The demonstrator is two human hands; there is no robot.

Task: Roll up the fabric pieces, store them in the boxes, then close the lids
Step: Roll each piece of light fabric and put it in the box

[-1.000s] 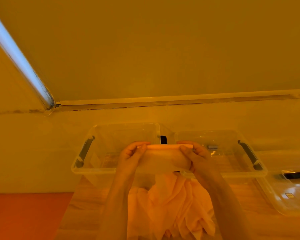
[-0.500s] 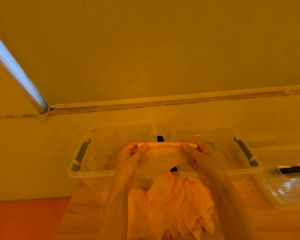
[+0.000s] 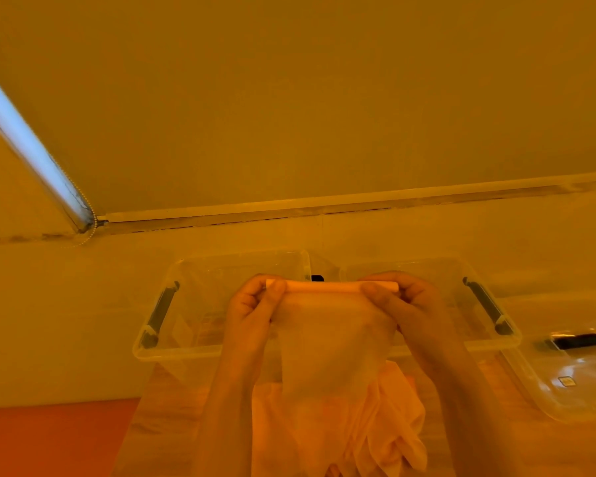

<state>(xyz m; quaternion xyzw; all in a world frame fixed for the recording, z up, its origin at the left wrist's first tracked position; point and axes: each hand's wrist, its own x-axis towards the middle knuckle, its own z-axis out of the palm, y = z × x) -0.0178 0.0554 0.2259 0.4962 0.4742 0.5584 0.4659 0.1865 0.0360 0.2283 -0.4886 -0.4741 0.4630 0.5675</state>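
In the head view the left hand [image 3: 252, 304] and right hand [image 3: 403, 299] each pinch one end of a thin rolled edge of sheer fabric [image 3: 331, 335], held up over two open clear boxes [image 3: 172, 352] on the tabletop [image 3: 159, 418]; the unrolled part hangs limp onto a heap of fabric pieces [image 3: 386, 428]. It looks light, soft and slippery; gripping at the roll's ends should keep it from unwinding.

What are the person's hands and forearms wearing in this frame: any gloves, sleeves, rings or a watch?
Nothing visible. The left hand and right hand are bare, without gloves, and both forearms are uncovered down to the bottom edge of the head view, so no sleeve shows. No ring, watch or bracelet can be made out, though the strong orange light hides small details.
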